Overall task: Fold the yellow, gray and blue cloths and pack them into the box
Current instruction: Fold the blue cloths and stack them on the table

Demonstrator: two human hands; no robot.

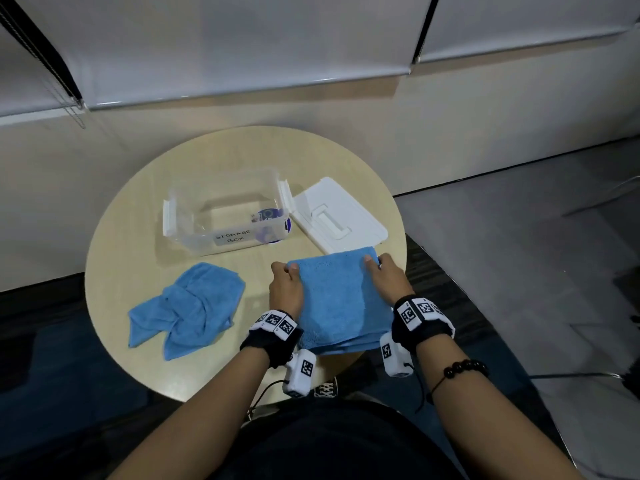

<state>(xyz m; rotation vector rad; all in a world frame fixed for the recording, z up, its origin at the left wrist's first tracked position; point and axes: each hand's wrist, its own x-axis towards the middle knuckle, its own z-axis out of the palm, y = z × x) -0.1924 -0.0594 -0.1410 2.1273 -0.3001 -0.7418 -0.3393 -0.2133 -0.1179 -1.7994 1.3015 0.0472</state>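
Pinching the far corners of a folded blue terry cloth (341, 299), left hand (286, 289) on the left corner, right hand (384, 282) on the right, thumbs on top. Laid flat in layers at the near edge of the round pale wooden tabletop (138, 220). Folding step, seemingly almost done; next, probably one more fold or a lift across into the open clear plastic storage box (207, 242) just beyond, beside its white plastic lid (337, 216). Further left, a crumpled blue cloth (188, 306), not yet folded. No yellow or gray cloth in sight.
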